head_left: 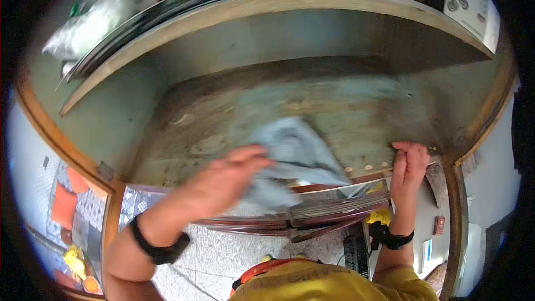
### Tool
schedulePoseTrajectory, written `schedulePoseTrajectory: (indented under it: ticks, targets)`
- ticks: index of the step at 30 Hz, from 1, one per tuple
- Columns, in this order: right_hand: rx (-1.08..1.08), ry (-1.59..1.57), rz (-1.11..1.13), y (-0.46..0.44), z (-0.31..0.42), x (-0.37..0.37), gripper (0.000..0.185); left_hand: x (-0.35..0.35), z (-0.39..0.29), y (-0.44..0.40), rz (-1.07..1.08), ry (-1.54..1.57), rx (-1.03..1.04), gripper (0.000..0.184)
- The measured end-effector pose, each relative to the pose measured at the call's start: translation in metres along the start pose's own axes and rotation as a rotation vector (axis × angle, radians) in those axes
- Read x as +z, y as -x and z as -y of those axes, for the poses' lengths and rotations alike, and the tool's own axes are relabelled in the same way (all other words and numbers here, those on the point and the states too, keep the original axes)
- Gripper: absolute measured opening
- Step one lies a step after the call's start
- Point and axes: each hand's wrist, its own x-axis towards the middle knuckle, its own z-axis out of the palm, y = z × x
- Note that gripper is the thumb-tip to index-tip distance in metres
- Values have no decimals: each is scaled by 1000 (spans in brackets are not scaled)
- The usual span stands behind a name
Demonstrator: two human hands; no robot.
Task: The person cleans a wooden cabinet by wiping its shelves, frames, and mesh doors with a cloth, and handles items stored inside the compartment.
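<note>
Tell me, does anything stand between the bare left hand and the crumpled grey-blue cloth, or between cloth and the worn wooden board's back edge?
Nothing visible does. The left hand is at the cloth, though blur hides exact contact; beyond, only the board shows.

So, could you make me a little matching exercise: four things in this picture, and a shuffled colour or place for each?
1. cloth
2. right hand
3. shirt
4. keyboard

A. yellow
B. black, low in the picture
C. near the right end of the lower board's front edge
D. pale grey-blue, at the left hand

Pairs: 1-D, 2-C, 3-A, 4-B
</note>
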Motion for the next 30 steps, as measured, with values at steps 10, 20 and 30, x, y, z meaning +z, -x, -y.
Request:
schedulePoseTrajectory:
  ticks: [10, 20, 30]
  targets:
    - [54, 79, -110, 5, -34, -16, 16, -47, 165, -7, 160, -567, -723, 58]
    - [62, 85, -10, 12, -41, -11, 22, 21, 134, -323, 25, -437, -77, 24]
    - [92, 112, 79, 11, -42, -17, 22, 92, -45, -488, -214, -181, 134, 64]
